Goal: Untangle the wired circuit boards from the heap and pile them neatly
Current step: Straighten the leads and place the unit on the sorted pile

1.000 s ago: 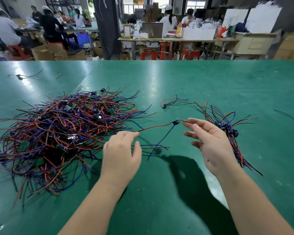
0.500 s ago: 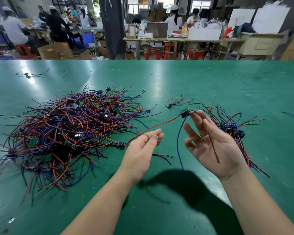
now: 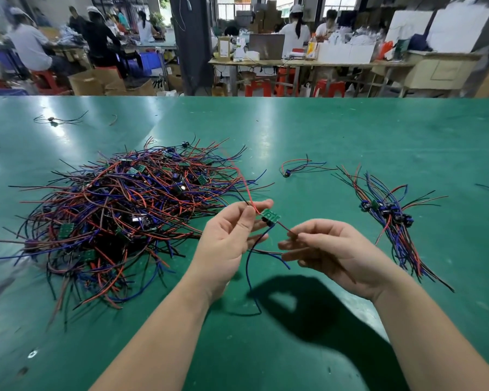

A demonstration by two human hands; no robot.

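One green board (image 3: 271, 215) w/ red, blue wires (image 3: 247, 267), L fingers (image 3: 247, 219) pinch red wire (image 3: 245, 188), R fingers (image 3: 314, 225) another.

The left grip (image 3: 229, 244), palm-down beside the heap (image 3: 119, 215) a second ago, now faces up and pinches the red wire (image 3: 244, 187) right beside the green board (image 3: 270, 215). The board, earlier at the fingertips of the right grip (image 3: 331, 249), now sits by the left one. The right grip, open before, now pinches the dark wire (image 3: 284, 228). The blue wire (image 3: 249, 266) now hangs looping to the surface (image 3: 350, 136).
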